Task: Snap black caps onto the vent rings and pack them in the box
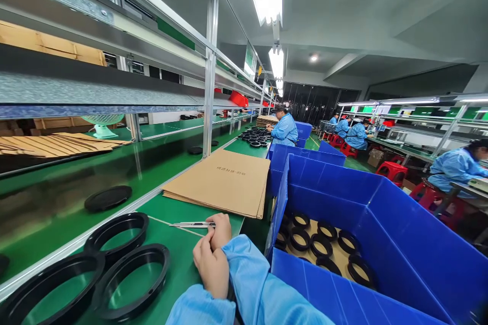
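Observation:
My right hand (pixel 220 230) is closed in a pinch on the end of a slim silver utility knife (pixel 190 224), which lies flat on the green bench (pixel 179 259). Just behind it and touching it, my left hand (pixel 209 268) has its fingers curled; what they hold is hidden. Both arms wear light blue sleeves. Three large black rings (pixel 131 279) lie on the bench left of my hands. A thin pale line runs across the bench under the knife.
A stack of flat cardboard sheets (pixel 223 183) lies beyond my hands. At right, a big blue bin (pixel 381 223) holds several smaller black rings (pixel 328 249) on a cardboard layer. A black disc (pixel 108 198) sits on the conveyor. Workers in blue coats (pixel 284 129) sit farther along.

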